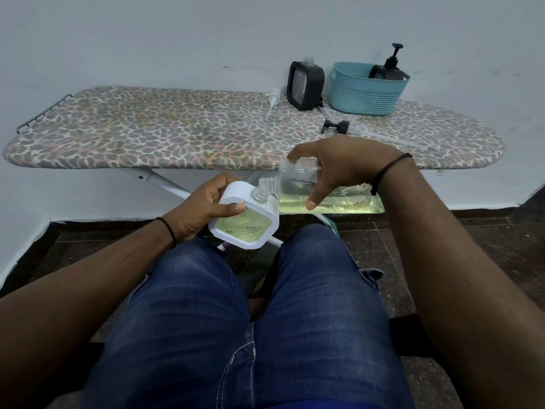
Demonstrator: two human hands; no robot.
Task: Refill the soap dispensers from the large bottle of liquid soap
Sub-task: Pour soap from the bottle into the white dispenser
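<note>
Mid-pour over my lap, near side of ironing board (177,128). Right hand (342,169) wrapped round big soap bottle (330,196), tipped flat, mouth touching white dispenser (244,222) neck; left hand (203,208) clamps dispenser. I'd tilt slow, keep mouths lined up.

- Large bottle (327,188): clear, glossy plastic, pale yellow-green liquid showing through; ribbed thread on neck.
- White dispenser (244,221): smooth matt plastic frame, clear window with embossed diamond pattern, clear threaded neck.
- Black dispenser (305,81): matt dark casing, textured clear panel.
- Basket (365,93): teal plastic, smooth upper band, perforated woven-look lower wall.
- Pump bottle (390,67) in basket: dark plastic, slight sheen.
- Ironing board (177,128): printed cloth cover, matt, leopard-spot pattern; white painted metal legs, wire rack at end.
- Jeans (244,320): blue denim, faded, pale stitching.
- Floor (501,246): dark speckled polished tiles.
- Wall (147,39): matt pale paint, scuffed.
</note>
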